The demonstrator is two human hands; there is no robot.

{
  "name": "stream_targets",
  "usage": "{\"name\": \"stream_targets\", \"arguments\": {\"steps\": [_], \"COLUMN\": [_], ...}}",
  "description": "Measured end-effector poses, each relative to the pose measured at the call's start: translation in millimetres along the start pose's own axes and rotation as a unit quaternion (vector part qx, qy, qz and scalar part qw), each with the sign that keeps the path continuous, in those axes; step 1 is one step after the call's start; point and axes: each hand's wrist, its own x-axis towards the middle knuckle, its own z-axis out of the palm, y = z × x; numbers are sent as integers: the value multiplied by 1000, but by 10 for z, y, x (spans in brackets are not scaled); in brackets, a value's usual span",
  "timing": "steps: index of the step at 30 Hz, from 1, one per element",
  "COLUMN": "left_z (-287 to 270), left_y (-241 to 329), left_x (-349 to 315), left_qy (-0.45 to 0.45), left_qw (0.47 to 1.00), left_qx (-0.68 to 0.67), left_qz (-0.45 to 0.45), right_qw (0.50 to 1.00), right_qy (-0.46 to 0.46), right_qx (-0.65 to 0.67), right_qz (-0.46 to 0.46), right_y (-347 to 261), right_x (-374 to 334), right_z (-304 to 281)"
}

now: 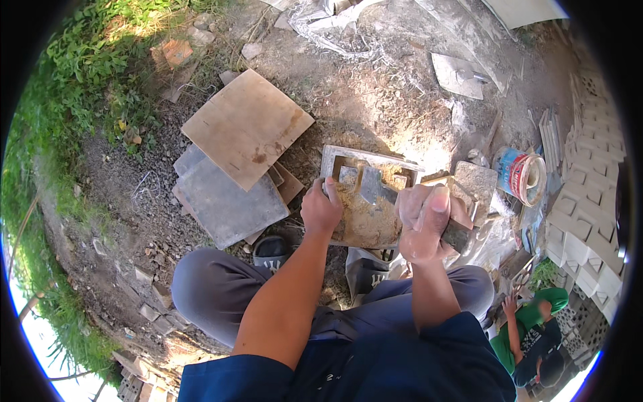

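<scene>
On the ground between my feet lies a shallow rectangular mould frame (372, 157), with a tan sandy mix (362, 221) spread inside it. Raised blocks show through the mix near its far side. My left hand (321, 206) grips the frame's left edge, its thumb on top. In my right hand (429, 224) is a trowel (372, 186), held by its dark handle. The flat grey blade points left over the far part of the mix; whether it touches cannot be made out. My right hand hides part of the frame's right side.
Left of the frame are stacked flat boards, a tan one (248, 127) over a grey one (231, 197). A grey slab (475, 181) and a blue-and-red bucket (519, 175) stand right. Patterned pale blocks (586, 208) are piled far right, near another person (532, 328) in green.
</scene>
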Motion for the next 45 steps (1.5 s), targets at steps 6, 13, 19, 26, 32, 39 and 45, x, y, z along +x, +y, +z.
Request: {"name": "stream_targets", "arguments": {"steps": [6, 13, 19, 26, 32, 39, 45], "left_z": [31, 24, -12, -4, 4, 3, 20], "left_y": [-95, 4, -26, 88, 22, 36, -16], "left_x": [73, -5, 27, 27, 28, 30, 36], "left_qy": [14, 14, 10, -14, 14, 16, 19], "left_qw": [1000, 1000, 1000, 1000, 1000, 1000, 1000], "left_qx": [10, -2, -5, -9, -16, -20, -13], "left_qz": [5, 7, -24, -19, -2, 3, -3], "right_qw": [1000, 999, 999, 986, 990, 977, 997], "right_qy": [17, -32, -6, 18, -4, -83, -34], "right_qx": [-13, 12, 24, 150, 106, 158, 61], "right_qz": [1, -6, 34, -64, -93, -115, -37], "right_y": [116, -37, -92, -32, -39, -3, 6], "right_x": [127, 170, 230, 433, 383, 374, 290], "right_z": [16, -60, 40, -59, 160, 155, 273]}}
